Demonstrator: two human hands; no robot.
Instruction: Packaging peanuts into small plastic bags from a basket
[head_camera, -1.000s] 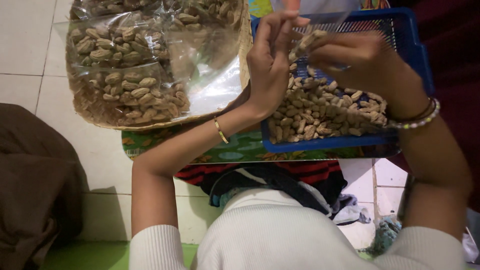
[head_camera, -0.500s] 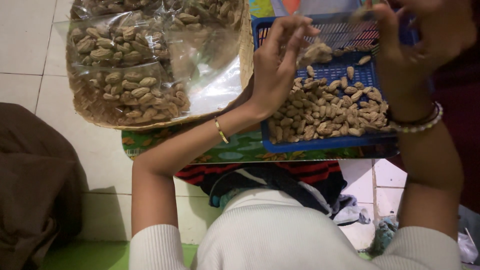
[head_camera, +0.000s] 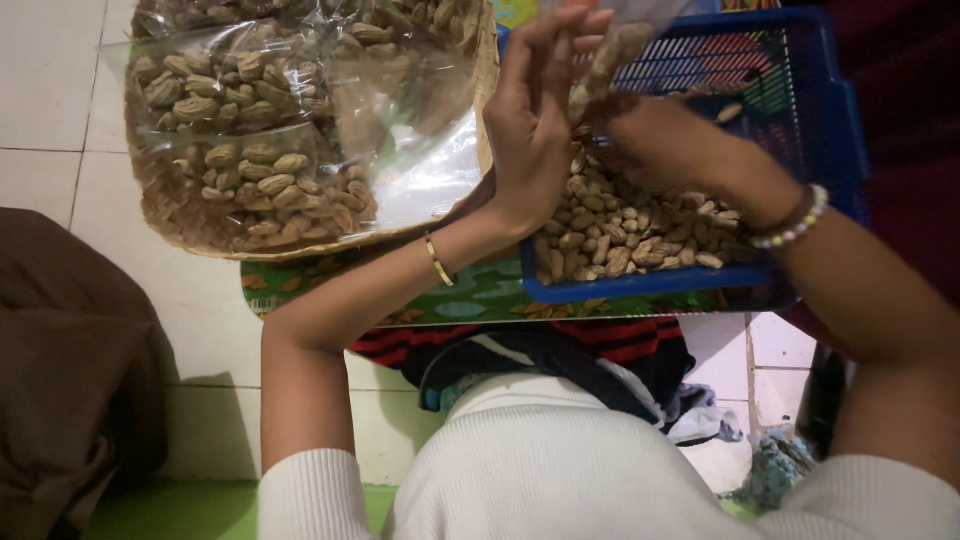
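Head view — a person seated on a tiled floor, arms reaching forward over a low patterned board (head_camera: 480, 295). The left hand (head_camera: 535, 120) is raised, palm turned inward, its fingers (head_camera: 560, 40) extended upward and pressed against a small clear bag (head_camera: 615, 45) partly filled with nuts; the bag runs out of the top edge of the frame. The right hand (head_camera: 650, 140) sits low inside a blue basket (head_camera: 820, 120), fingers curled down among the loose nuts (head_camera: 630, 235) — whether it is gripping any cannot be told, since the fingertips are hidden. The nuts lie heaped in the near half of the basket; its far half shows bare mesh.

To the left, touching the basket's side, a round woven tray (head_camera: 200, 225) carries several sealed clear packs (head_camera: 250, 180) of the same nuts. A gold bracelet (head_camera: 437, 260) circles the left wrist, a beaded one (head_camera: 795, 225) the right. Brown cloth (head_camera: 70, 360) lies at far left.
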